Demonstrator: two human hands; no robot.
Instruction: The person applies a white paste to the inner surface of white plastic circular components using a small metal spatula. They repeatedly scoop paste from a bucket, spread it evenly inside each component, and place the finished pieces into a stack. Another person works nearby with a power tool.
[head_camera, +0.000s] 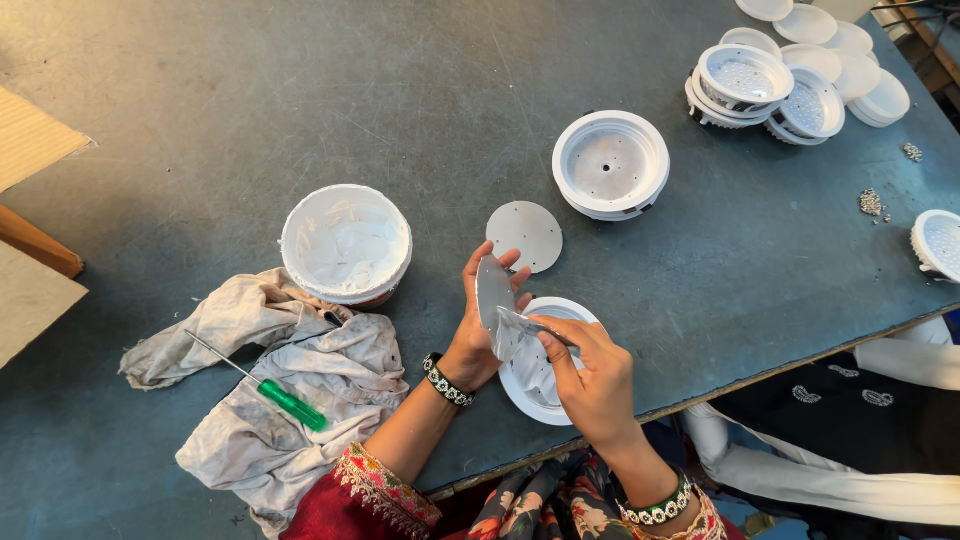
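Two hands over the table (200, 100): left hand (478, 330) fingers grip a round metal disc (492, 290), right hand (592, 385) fingers pinch a smeared scraper (520, 328) against it, w/ white housing (535, 385) below. Paste partly spread; another disc (524, 235) waits bare.

A grey bench (200, 100) carries a white paste-filled tub (346, 243) beside a soiled rag (300, 390) with a green-handled screwdriver (290, 403) lying on it, a loose metal disc (524, 235), stacked white housings (770, 85) and small screw piles (872, 203).
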